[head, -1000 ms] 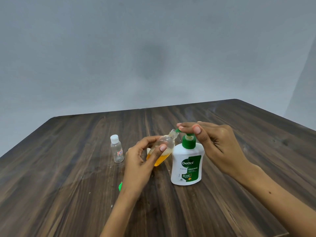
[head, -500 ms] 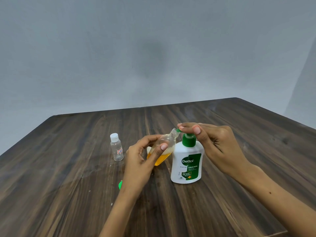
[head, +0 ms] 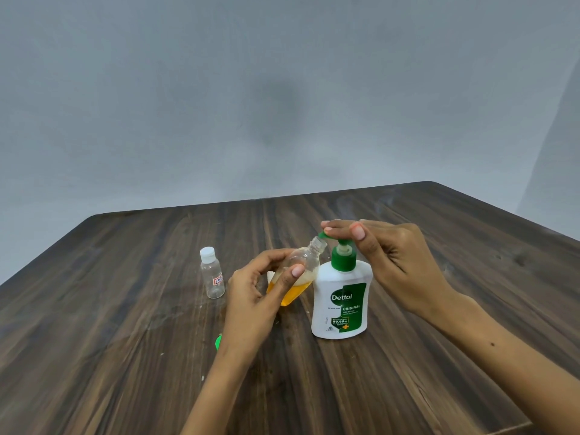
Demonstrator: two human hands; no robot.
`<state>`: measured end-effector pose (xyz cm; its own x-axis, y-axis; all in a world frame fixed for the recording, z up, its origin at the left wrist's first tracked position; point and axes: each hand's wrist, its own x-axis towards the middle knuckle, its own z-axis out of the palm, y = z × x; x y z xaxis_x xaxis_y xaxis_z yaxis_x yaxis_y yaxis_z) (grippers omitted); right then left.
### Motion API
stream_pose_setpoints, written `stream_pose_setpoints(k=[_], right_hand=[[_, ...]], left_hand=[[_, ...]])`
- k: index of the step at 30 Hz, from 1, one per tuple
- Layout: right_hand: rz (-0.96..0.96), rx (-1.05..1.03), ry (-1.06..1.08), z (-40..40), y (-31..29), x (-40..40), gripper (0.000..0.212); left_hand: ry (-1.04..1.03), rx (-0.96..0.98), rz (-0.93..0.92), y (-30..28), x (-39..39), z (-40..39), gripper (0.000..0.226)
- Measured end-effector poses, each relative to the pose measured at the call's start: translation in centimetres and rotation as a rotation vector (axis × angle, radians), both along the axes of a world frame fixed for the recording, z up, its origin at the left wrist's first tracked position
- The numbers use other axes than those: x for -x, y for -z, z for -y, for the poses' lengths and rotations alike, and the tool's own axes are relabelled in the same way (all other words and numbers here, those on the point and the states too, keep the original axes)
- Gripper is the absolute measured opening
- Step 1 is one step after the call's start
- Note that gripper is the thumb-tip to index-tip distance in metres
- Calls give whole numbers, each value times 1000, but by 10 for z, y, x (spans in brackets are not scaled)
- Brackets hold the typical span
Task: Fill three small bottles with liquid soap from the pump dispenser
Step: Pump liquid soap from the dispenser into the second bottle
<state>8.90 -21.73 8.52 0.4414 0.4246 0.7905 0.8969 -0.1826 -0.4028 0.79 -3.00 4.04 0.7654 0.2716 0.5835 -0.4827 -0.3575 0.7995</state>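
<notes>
A white Dettol pump dispenser [head: 342,304] with a green collar stands upright on the table. My right hand [head: 398,262] rests its straight fingers on top of the green pump head [head: 323,235], thumb in front. My left hand [head: 251,296] grips a small clear uncapped bottle [head: 303,265], tilted, with its mouth just under the nozzle. Orange soap fills its lower part. A second small clear bottle [head: 212,274] with a white cap stands upright to the left and looks empty.
A green cap [head: 218,342] lies on the dark wooden table [head: 125,356], partly hidden by my left wrist. A pale object [head: 270,274] peeks out behind my left hand; I cannot tell what it is. A grey wall stands beyond the far edge.
My right hand and the pump head have risen slightly, showing more of the white stem. The tilted bottle stays at the nozzle in my left hand.
</notes>
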Motion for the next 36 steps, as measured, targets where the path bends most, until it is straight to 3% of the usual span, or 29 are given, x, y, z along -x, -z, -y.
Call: stream_pose_setpoints(k=[7,36], right_hand=[[-39,-21,-9,1,6,-1,60],[-63,-42,-12,0,9,-2,59]], left_hand=[[-5,-5,-18,1,-2,0,28],[-10,-8,-11,1,-1,1,20]])
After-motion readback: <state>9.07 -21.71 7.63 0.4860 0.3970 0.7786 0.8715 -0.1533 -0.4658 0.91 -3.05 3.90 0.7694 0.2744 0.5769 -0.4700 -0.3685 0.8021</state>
